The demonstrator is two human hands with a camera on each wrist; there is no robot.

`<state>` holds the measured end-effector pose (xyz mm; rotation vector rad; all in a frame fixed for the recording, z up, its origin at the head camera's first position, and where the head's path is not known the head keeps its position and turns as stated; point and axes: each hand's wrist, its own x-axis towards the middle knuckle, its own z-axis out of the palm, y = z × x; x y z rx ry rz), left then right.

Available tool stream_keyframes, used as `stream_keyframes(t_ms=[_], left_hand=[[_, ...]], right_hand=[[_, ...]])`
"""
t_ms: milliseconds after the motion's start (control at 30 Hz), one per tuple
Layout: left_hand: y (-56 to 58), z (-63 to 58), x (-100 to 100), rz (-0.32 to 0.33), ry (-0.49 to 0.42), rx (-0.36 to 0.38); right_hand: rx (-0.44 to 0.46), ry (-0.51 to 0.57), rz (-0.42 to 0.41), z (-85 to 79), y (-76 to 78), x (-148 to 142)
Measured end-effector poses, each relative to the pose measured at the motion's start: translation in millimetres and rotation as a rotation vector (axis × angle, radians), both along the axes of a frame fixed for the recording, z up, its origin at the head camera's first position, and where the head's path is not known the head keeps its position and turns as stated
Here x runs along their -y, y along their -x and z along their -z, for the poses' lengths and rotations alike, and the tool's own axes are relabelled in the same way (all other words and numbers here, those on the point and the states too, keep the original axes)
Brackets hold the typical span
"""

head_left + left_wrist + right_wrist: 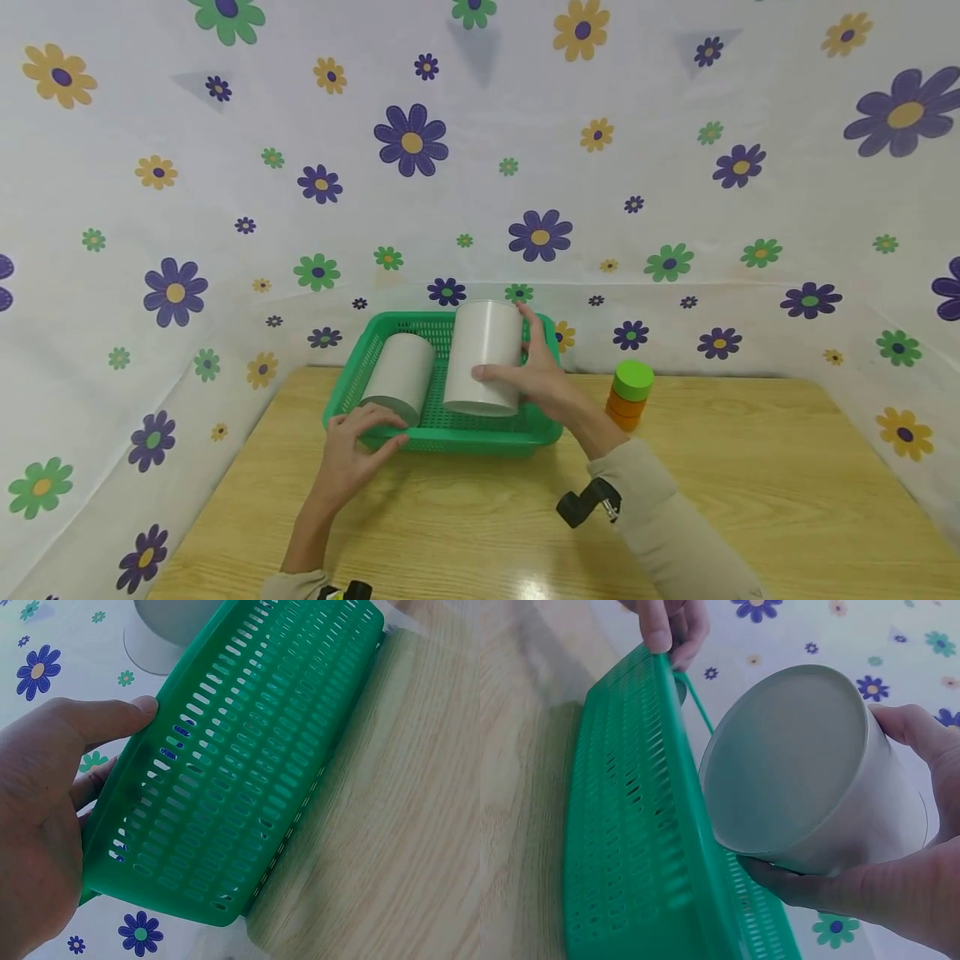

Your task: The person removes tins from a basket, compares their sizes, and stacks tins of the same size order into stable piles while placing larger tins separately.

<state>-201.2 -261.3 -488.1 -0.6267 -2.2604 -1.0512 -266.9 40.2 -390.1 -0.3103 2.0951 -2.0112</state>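
My right hand [543, 375] holds a large white cylinder [480, 346], thumb along its near side and fingers round its right and far side. The cylinder is over the right half of a green plastic basket [465, 440]; its round pale end [787, 761] faces the right wrist camera. My left hand [352, 458] grips the basket's front rim near the left corner. In the left wrist view the thumb presses on the rim [176, 694], with the other fingers partly hidden behind it. A second white cylinder [401, 375] lies tilted in the basket's left half.
To the right of the basket stands an orange jar with a green lid [633, 382], close to my right forearm. The basket is on a wooden table [750, 483], its back near a white flowered cloth [465, 192] that hangs behind and at both sides.
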Motion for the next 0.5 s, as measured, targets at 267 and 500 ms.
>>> stream_keyframes(t_ms=[267,500], left_hand=[[0.2,0.4,2,0.01,0.0,0.004],[-0.8,1.5,4,0.017,-0.005,0.011]], right_hand=[[-0.043,0.031,-0.021,-6.4,-20.4,-13],[-0.093,0.045,-0.049,-5.6,-35.4,-22]])
